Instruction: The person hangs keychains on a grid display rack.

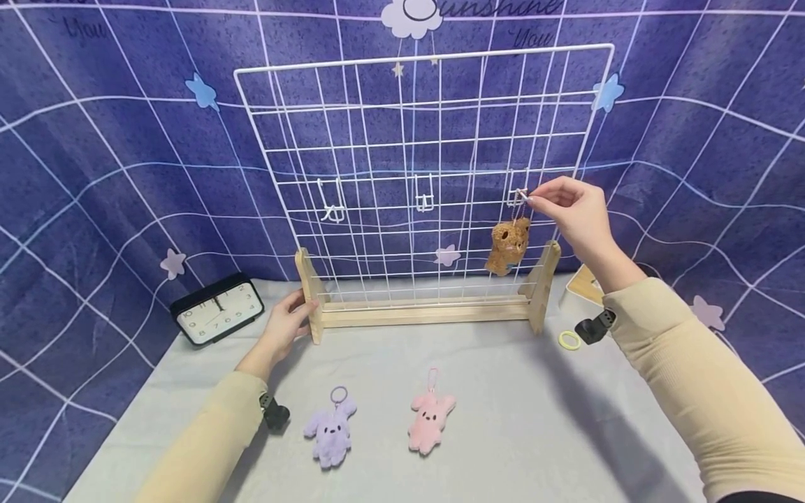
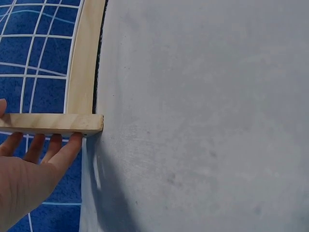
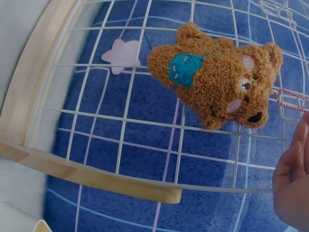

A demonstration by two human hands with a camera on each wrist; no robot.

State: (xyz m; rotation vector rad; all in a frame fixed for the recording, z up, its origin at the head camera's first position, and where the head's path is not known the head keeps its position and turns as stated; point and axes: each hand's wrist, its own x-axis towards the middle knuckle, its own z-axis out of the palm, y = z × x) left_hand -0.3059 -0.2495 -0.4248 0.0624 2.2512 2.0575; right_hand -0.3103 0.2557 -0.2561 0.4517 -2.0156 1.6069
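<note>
My right hand [image 1: 578, 209] pinches the top of the bead chain of a brown teddy bear plush keychain [image 1: 509, 244], at the right-hand white hook [image 1: 516, 198] of a white wire grid panel [image 1: 383, 147]. Whether the chain sits on that hook cannot be made out. In the right wrist view, the plush bear [image 3: 222, 79] has a teal patch and a red-and-white chain. With thumb and fingers on opposite sides, my left hand [image 1: 284, 328] grips the left wooden upright [image 1: 309, 297] of the panel's stand. A purple plush keychain [image 1: 332, 436] and a pink one [image 1: 429, 423] lie on the table.
White hooks hang at the panel's left [image 1: 332, 209] and middle [image 1: 424, 201]. A black-framed clock [image 1: 218, 311] stands at the left. Beyond the stand's right end are a yellow ring [image 1: 569, 340] and a white box with a wooden top [image 1: 581, 290]. A blue patterned curtain hangs behind.
</note>
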